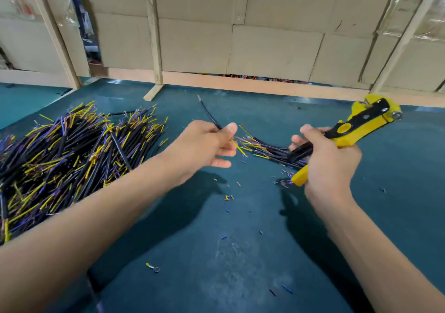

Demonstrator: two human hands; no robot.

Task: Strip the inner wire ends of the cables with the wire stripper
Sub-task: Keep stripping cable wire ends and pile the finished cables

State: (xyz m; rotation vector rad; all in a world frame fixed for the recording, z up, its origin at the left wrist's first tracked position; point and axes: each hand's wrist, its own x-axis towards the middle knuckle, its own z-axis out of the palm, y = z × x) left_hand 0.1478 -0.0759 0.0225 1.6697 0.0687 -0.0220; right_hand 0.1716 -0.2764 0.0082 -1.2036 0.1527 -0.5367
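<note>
Between our hands, the cable (212,116) pinched by left hand (204,146) runs eleven-to-five, yellow end aimed toward the wire stripper (356,127) gripped in right hand (330,158) at three o'clock

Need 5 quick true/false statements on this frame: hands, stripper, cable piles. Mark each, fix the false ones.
1. The left hand pinches a single black cable. True.
2. The wire stripper lies on the table. False: the right hand grips it by the handles, lifted off the green table.
3. The large pile of cables sits on the person's left side. True.
4. The stripper's head is clamped on the held cable. False: the head points up and away to the right, apart from the cable.
5. Small bits of cut insulation are scattered on the table between the hands. True.
</note>
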